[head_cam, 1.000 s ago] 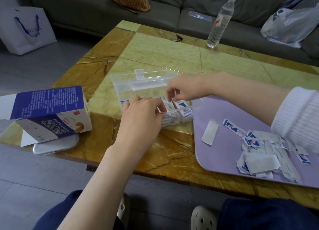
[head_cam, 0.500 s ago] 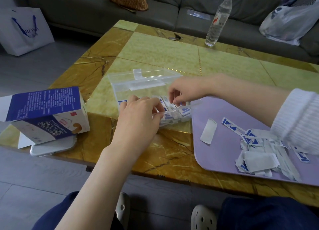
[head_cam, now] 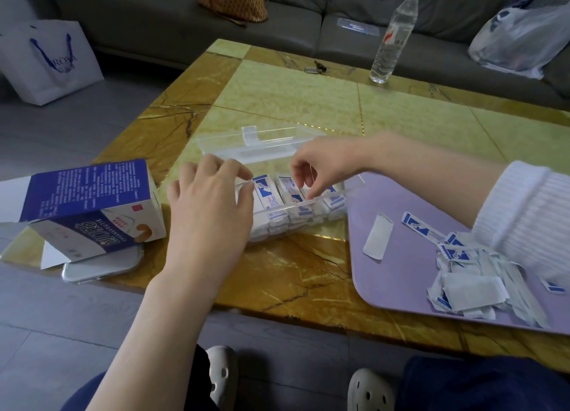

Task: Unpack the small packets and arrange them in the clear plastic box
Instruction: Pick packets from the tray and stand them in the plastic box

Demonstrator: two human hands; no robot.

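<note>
The clear plastic box (head_cam: 311, 208) stands open on the yellow marble surface (head_cam: 293, 275), with its lid (head_cam: 271, 145) folded back behind it. Inside it, packets (head_cam: 265, 196) with blue print stand in rows against the near wall. The left hand (head_cam: 209, 207) is at the left end of the box, and its bent thumb and forefinger pinch the near rim. The right hand (head_cam: 327, 167) reaches in from above. Its fingers are curled down with the tips among the packets, but I cannot tell if they hold one. To the right, a loose pile (head_cam: 472, 290) of small white and blue packets lies on a purple mat (head_cam: 401, 200). Left of the box, a blue carton (head_cam: 89, 200) lies on its side, partly over a phone (head_cam: 101, 267).
</note>
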